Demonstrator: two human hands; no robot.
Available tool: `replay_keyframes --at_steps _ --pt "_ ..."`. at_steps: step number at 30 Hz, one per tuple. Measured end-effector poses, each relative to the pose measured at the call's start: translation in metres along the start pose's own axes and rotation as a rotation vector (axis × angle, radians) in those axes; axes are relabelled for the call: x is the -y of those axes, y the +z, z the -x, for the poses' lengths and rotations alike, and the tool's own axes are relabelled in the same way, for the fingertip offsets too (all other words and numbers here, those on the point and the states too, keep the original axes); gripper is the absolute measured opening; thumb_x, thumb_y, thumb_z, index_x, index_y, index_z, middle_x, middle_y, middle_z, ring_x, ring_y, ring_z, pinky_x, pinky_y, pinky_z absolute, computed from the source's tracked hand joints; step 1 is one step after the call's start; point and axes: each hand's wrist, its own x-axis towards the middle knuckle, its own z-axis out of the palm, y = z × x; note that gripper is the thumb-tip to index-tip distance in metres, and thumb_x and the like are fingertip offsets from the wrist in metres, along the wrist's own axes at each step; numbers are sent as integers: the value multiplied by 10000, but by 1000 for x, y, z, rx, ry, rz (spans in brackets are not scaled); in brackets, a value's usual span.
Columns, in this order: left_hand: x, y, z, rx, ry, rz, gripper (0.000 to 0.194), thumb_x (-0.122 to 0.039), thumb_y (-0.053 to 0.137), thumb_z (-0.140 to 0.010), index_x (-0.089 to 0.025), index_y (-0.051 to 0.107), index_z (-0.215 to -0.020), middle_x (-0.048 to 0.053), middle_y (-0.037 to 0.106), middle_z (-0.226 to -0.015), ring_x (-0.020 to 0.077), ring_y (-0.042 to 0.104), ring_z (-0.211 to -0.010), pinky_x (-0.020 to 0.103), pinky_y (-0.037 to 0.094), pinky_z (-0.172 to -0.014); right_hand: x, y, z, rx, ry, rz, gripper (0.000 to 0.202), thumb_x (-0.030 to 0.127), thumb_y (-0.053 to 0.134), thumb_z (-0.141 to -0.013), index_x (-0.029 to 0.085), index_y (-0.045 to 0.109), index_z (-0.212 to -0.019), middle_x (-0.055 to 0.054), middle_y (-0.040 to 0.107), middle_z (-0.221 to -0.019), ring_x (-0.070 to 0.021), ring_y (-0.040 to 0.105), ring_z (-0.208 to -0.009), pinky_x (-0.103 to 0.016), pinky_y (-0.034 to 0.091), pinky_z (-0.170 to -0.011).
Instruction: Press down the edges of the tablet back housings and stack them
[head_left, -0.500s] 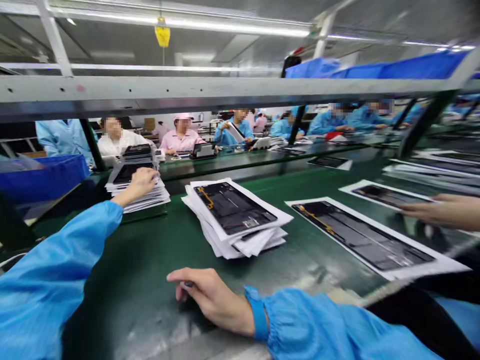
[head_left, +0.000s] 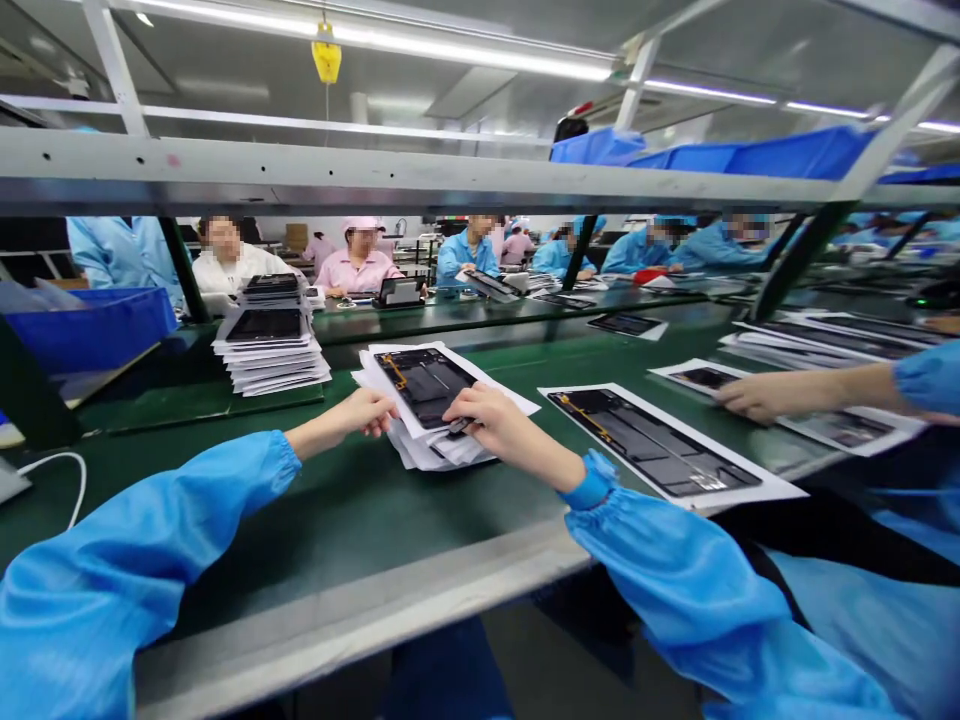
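In the middle of the green bench sits a stack of white sheets [head_left: 514, 397], topped by a black panel [head_left: 431, 382] with an orange strip. My left hand [head_left: 351, 418] is at the stack's left edge, its thumb and fingers pinched together; whatever lies between them is hidden. Over the panel's near right part, my right hand [head_left: 501, 422] is closed, with a small dark piece at its fingers that is too small to name. Right of the stack lies another black panel [head_left: 652, 440] on a white sheet.
A taller stack of sheets and panels [head_left: 274, 355] stands at the left, near a blue bin [head_left: 97, 325]. At the right, a co-worker's hand [head_left: 772, 395] touches a sheet. A metal shelf beam [head_left: 450, 185] crosses above; several people sit beyond.
My left hand has come off the left stack and moved right to the middle stack. My right hand has risen from the bench onto that stack's top panel. The view has shifted slightly.
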Motion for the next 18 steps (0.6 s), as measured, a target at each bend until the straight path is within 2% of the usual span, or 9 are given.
replay_keyframes --at_steps 3,6,9,11,15,18 --pt "-7 16 6 11 -62 78 299 -398 601 -1001 -129 635 -1127 55 672 -1014 149 666 -824 317 589 -729 -7 6 -3 49 -28 -19 373 -76 522 -715 194 742 -848 -42 716 -842 -183 571 -799 -302 458 -721" --pt "-13 27 13 -26 -101 129 290 -384 608 -998 -130 633 -1135 57 671 -1027 151 668 -834 317 591 -733 -11 14 -7 46 -29 -16 285 -36 546 -799 184 723 -834 -39 699 -831 -175 573 -796 -308 467 -730" --pt "-20 31 19 -76 -122 166 298 -378 614 -995 -134 628 -1165 69 668 -1080 168 673 -889 343 595 -774 -13 23 -10 28 -21 1 84 144 620 -924 166 683 -872 -12 668 -857 -160 601 -814 -326 503 -765" --pt "-25 31 22 -102 -122 192 311 -377 618 -992 -137 623 -1190 78 663 -1120 182 673 -930 363 596 -804 -11 27 -11 13 -18 12 123 264 643 -954 158 660 -894 -1 651 -874 -155 617 -830 -337 520 -783" --pt "-35 24 26 -141 -104 261 312 -379 618 -992 -137 623 -1189 77 663 -1117 180 673 -926 360 595 -800 -2 26 -15 -29 -33 11 32 161 655 -903 166 687 -904 -34 653 -856 -185 595 -845 -328 480 -754" --pt "-44 14 30 -161 -85 325 285 -390 613 -995 -124 645 -1093 48 679 -990 143 666 -805 310 587 -723 3 22 -20 -79 -58 -7 107 107 624 -883 176 696 -922 -53 642 -848 -196 566 -827 -334 448 -744"
